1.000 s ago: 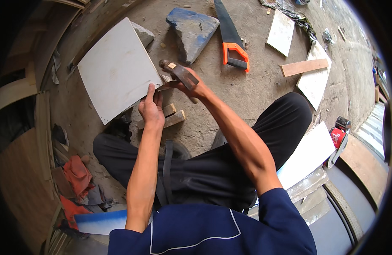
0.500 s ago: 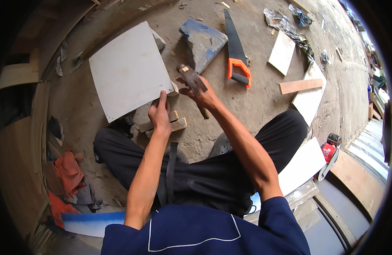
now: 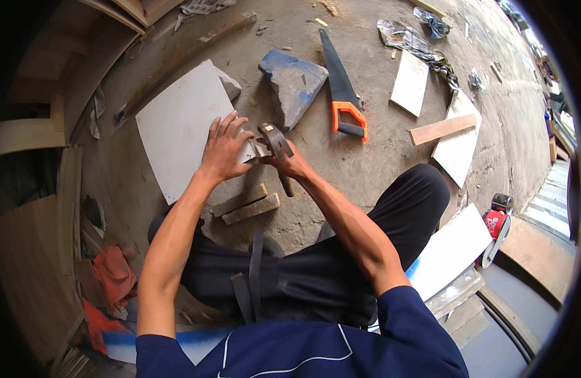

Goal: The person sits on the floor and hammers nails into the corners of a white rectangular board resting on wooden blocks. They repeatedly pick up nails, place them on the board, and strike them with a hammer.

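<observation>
A white board (image 3: 177, 129) lies at a slant in front of me, with a narrow wooden strip (image 3: 260, 151) at its right corner. Across the board's right edge rests my left hand (image 3: 222, 151), fingers spread over the white face and thumb by the corner. My right hand (image 3: 295, 164) is closed around a hammer (image 3: 276, 141), its metal head up and the handle end showing below the hand. The right fingertips are close to the strip; whether they touch it is hidden. Two short wood blocks (image 3: 249, 209) lie on the ground below the hands.
Beyond the hands sits a blue-stained stone block (image 3: 293, 82), with a handsaw (image 3: 348, 110) to its right. Farther right are white board pieces (image 3: 409, 83), a wood strip (image 3: 444, 129) and a red power tool (image 3: 495, 223). Wooden panels (image 3: 32, 252) stand at the left.
My left hand has gone from pinching the board's near edge to spreading over its right edge. The hammer and right hand have come down and left, closer to the corner.
</observation>
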A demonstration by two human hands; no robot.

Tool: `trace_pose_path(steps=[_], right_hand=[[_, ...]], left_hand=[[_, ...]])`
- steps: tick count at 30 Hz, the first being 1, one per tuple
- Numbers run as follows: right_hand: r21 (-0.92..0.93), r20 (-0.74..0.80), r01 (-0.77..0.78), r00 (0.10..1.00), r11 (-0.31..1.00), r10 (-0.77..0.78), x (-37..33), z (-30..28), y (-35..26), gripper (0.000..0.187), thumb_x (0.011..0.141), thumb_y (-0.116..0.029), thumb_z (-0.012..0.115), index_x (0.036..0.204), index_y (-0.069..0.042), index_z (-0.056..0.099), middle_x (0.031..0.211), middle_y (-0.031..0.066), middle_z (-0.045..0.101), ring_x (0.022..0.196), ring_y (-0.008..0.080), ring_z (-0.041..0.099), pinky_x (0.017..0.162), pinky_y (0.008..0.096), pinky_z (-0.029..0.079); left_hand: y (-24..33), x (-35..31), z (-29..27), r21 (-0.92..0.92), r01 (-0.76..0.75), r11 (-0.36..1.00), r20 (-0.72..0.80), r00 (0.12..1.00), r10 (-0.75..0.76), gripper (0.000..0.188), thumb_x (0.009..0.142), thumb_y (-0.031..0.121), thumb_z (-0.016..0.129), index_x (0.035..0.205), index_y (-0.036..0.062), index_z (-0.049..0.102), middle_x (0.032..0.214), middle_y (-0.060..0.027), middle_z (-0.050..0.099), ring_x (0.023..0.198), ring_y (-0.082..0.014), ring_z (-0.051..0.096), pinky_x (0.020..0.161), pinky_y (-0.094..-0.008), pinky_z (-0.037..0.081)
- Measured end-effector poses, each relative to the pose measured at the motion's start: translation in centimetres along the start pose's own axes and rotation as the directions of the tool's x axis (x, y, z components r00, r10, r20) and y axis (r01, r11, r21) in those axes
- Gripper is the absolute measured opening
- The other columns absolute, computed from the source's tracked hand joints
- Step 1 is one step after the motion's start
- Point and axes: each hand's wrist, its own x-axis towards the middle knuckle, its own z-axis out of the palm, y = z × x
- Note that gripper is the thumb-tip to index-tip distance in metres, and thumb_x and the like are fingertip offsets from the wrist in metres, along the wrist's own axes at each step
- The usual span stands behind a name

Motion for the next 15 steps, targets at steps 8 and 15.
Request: trace_pose_path(steps=[8,15], right_hand=[[0.196,0.115,-0.006,0.993,0.981,-0.017,1.5,0.5,1.2,0.03,0.086,-0.017,0.071,0.112,-0.005,0.062,0.099,0.007,0.067,0.093,0.0151,0.06,0.083,0.0353,0.051],[0.244,0.06,0.1,0.991,0.965,-0.118,1.1,0.7,0.6,0.03,0.088,-0.017,0.07,0.114,-0.005,0.064,0.102,0.0075,0.067,0.091,0.0154,0.062,0.081,0.0348,0.053]], left_hand=[[0.0,0.3,1.0,0.004,-0.005,1.0,-0.002,1.0,0.005,0.057,0.063,0.035,0.083,0.112,0.0134,0.062,0.138,-0.008,0.043,0.146,-0.0313,0.023,0.122,-0.0515,0.015],[0.1,0.3,0.6,-0.033,-0.022,0.999,-0.02,1.0,0.021,0.058,0.063,0.031,0.084,0.112,0.0118,0.061,0.139,-0.0098,0.043,0.145,-0.0348,0.025,0.121,-0.0534,0.018]])
